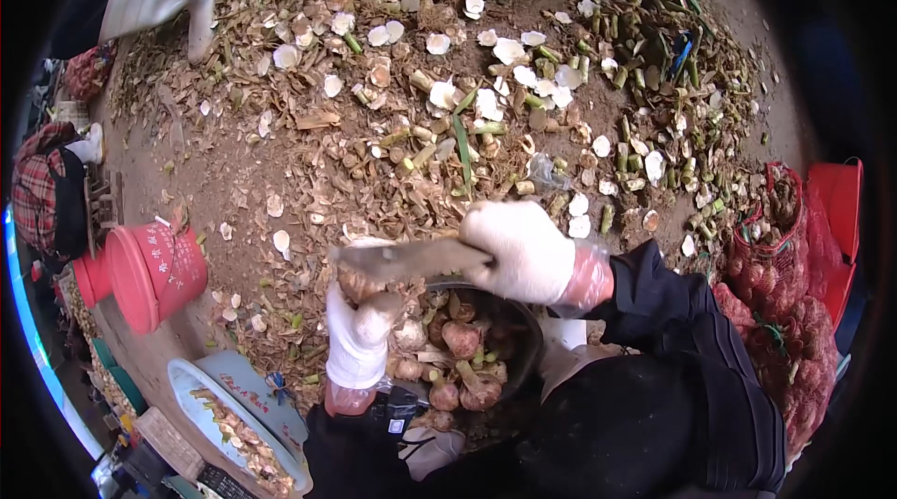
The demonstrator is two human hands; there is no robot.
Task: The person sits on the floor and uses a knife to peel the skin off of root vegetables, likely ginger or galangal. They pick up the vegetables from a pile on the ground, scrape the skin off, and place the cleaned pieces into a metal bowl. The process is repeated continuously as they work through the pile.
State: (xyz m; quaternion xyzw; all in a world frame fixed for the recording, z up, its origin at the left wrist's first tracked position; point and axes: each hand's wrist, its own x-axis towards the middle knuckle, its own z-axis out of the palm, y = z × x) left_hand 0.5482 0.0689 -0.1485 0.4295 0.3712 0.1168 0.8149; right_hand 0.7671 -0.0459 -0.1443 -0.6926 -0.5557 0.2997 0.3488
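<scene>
My right hand, in a white knit glove, grips the handle of a knife. Its broad blade points left and lies across the top of a garlic bulb. That bulb sits in my left hand, also gloved in white, with the fingers wrapped around it. The blade looks blurred and hides part of the bulb. Just below both hands stands a dark tub between my legs. Inside it lie several purple-skinned garlic bulbs, some with cut green stem stubs.
Dry skins, pale cut discs and stem pieces litter the ground. A pink bucket and a light-blue basin with scraps stand left. Red mesh sacks of garlic lie at right. A person in a plaid garment is far left.
</scene>
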